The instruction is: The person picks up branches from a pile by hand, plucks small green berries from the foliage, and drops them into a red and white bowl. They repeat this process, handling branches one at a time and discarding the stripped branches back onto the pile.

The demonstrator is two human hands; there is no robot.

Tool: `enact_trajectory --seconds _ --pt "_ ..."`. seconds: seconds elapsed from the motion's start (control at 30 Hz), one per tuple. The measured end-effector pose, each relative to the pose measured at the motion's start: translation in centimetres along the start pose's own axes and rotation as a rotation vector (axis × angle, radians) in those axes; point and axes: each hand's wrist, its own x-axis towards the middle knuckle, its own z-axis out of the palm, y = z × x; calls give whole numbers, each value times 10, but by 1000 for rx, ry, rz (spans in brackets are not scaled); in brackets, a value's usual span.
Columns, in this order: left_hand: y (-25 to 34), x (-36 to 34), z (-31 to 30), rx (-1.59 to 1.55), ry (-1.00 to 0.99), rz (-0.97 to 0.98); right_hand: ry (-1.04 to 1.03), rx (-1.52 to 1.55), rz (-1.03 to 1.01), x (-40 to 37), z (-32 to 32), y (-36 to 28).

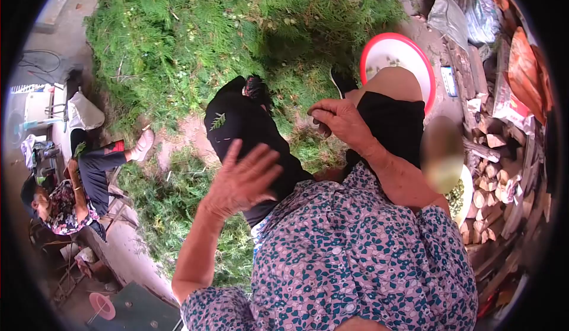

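Observation:
My left hand [243, 176] is spread open above my dark trouser leg, slightly blurred, with nothing in it. A small green sprig [218, 122] lies on the dark cloth over my knee, just beyond that hand. My right hand [341, 120] is held over the gap between my legs, its fingers curled and the thumb near the fingertips; anything between them is too small to make out. Beyond my legs spreads a large heap of green leafy branches [172, 40]. A white basin with a red rim [429, 70] stands beside my bare knee.
At the left a seated person [65, 203] holds a green sprig. A bowl of green pieces [455, 200] sits at my right, partly behind a blurred patch. Split firewood [486, 194], plastic bags [479, 14] and an orange sack [524, 73] line the right side.

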Motion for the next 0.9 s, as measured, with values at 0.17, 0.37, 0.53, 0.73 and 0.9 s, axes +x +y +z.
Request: enact_trajectory --seconds 0.17,0.37,0.53,0.73,0.9 --pt "-115 -72 6 383 665 -1116 185 104 59 5 -15 -3" --pt "-109 2 -45 -518 1100 -970 354 248 24 11 -34 -6" --pt "-139 92 -32 -1315 1286 -1026 525 278 18 17 -46 -12" --pt "-205 159 -8 -1796 1317 -907 525 292 -8 40 -40 -61" --pt "-204 195 2 -1961 1296 -995 363 25 24 85 -45 -89"
